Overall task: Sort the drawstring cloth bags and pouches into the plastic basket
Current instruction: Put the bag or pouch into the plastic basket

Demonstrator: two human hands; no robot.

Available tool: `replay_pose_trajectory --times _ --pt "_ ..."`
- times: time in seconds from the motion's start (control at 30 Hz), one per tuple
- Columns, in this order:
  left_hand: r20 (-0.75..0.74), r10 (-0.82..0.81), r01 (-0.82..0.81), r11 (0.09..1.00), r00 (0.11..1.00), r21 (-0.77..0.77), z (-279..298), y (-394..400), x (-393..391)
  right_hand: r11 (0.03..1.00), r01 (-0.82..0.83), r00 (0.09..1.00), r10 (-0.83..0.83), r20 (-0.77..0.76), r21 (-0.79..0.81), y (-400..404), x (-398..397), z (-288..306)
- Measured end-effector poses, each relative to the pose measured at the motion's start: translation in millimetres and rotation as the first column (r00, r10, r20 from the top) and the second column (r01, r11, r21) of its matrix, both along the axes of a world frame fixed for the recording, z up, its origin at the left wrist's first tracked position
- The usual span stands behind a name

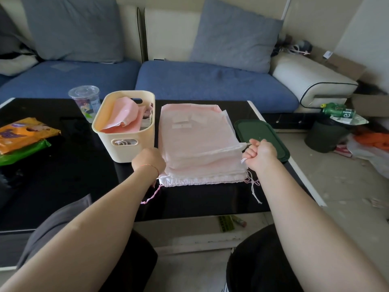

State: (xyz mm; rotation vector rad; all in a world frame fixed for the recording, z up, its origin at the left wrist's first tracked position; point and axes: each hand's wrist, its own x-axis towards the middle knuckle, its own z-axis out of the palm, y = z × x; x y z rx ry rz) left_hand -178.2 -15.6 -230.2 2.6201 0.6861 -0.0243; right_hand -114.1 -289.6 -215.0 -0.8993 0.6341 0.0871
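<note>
1. Filling the middle of the view, a glossy black table (63, 186) with a pale edge stands in front of a blue sofa (210, 81) with grey-blue cushions (235, 36) against its cream back.
2. On the table's left side lie an orange packet (25, 133) on top of a green packet (23, 152), and a clear plastic cup (85, 102) with a lid stands just behind the basket's far left corner.
3. A dark green lid (259, 133) lies flat at the table's right edge, touching or just beside the stack of bags.
4. On the floor to the right stands a dark bin (328, 135) with a green bottle (336, 109) on top, amid scattered litter.
5. The cream plastic basket (124, 148) sits near the table's middle, with cut-out handles, holding crumpled pink pouches (124, 114).
6. Just right of the basket, touching or nearly so, lies a flat stack of sheer pink-white drawstring bags (195, 142), gathered hems toward the person, cords trailing off both near corners.
7. The left hand (149, 161) is at the stack's near left corner; its fingers are hidden, so whether it grips anything cannot be told.
8. The right hand (260, 153) is curled into a fist around a white drawstring (227, 149) at the stack's right edge, the cord stretched taut across the top bag.
</note>
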Motion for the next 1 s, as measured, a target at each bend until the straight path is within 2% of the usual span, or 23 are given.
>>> replay_pose_trajectory --times 0.07,0.13,0.2,0.23,0.27,0.3,0.33,0.4,0.43,0.5,0.57,0.6,0.63,0.67,0.7,0.73,0.77,0.8,0.83,0.87,0.93,1.0 --pt "-0.053 -0.054 0.061 0.988 0.997 0.139 -4 0 1 0.999 -0.011 1.0 0.012 0.026 -0.047 0 1 -2" --pt "-0.075 -0.053 0.061 0.993 0.996 0.102 -7 4 3 0.977 -0.091 0.995 0.099 0.03 -0.191 3 1 -3" --pt "-0.069 -0.014 0.003 0.989 0.998 -0.147 -5 4 7 0.886 -0.183 0.981 0.192 -0.021 -0.426 5 1 -4" --pt "-0.06 0.011 -0.032 0.93 0.998 -0.365 -1 2 9 0.814 -0.227 0.971 0.23 -0.062 -0.535 6 0 -4" --pt "-0.08 0.022 -0.065 0.799 0.997 -0.598 3 -2 10 0.733 -0.261 0.961 0.257 -0.099 -0.629 8 -1 -4" --pt "-0.125 -0.007 -0.095 0.612 0.992 -0.785 9 -6 9 0.643 -0.282 0.952 0.282 -0.123 -0.712 9 -3 -3" --pt "-0.152 -0.077 -0.103 0.44 0.985 -0.892 14 -9 9 0.539 -0.292 0.94 0.314 -0.133 -0.79 11 -4 -4" --pt "-0.103 -0.208 -0.066 0.177 0.973 -0.982 26 -18 7 0.312 -0.27 0.911 0.39 -0.136 -0.911 14 -6 -6" --pt "-0.047 -0.241 -0.03 0.076 0.969 -0.997 32 -21 5 0.225 -0.252 0.894 0.426 -0.137 -0.941 16 -8 -6" --pt "0.063 -0.212 0.048 -0.073 0.975 -0.996 37 -26 3 0.141 -0.233 0.863 0.486 -0.138 -0.962 21 -13 -5" --pt "0.119 -0.101 0.106 -0.128 0.988 -0.986 37 -31 5 0.101 -0.235 0.843 0.515 -0.151 -0.967 23 -14 -5" --pt "0.127 -0.028 0.123 -0.12 0.991 -0.985 34 -34 9 0.091 -0.24 0.841 0.517 -0.16 -0.966 22 -15 -5" --pt "0.123 0.045 0.126 -0.058 0.991 -0.99 31 -36 12 0.085 -0.247 0.843 0.51 -0.171 -0.965 20 -15 -6" --pt "0.125 0.108 0.118 0.063 0.986 -0.991 25 -34 16 0.072 -0.253 0.847 0.498 -0.185 -0.965 18 -15 -7" --pt "0.157 0.119 0.122 0.258 0.98 -0.958 22 -33 19 0.038 -0.254 0.851 0.483 -0.205 -0.966 16 -15 -8" --pt "0.212 0.061 0.148 0.529 0.975 -0.836 16 -30 21 -0.03 -0.248 0.853 0.467 -0.233 -0.968 13 -14 -10" --pt "0.247 -0.055 0.199 0.768 0.968 -0.609 9 -27 22 -0.118 -0.238 0.856 0.443 -0.266 -0.964 11 -13 -12" --pt "0.246 -0.157 0.243 0.893 0.957 -0.378 2 -24 23 -0.204 -0.228 0.863 0.411 -0.295 -0.952 9 -13 -13" --pt "0.228 -0.205 0.258 0.937 0.952 -0.234 -4 -22 24 -0.274 -0.22 0.871 0.376 -0.315 -0.936 7 -13 -14" --pt "0.22 -0.226 0.263 0.952 0.949 -0.156 -8 -19 24 -0.326 -0.208 0.881 0.348 -0.322 -0.922 7 -13 -14" --pt "0.207 -0.233 0.252 0.965 0.95 -0.075 -12 -13 25 -0.387 -0.182 0.894 0.318 -0.316 -0.904 7 -13 -12" --pt "0.208 -0.213 0.224 0.974 0.955 -0.028 -14 -10 26 -0.409 -0.167 0.899 0.31 -0.308 -0.897 7 -12 -10"
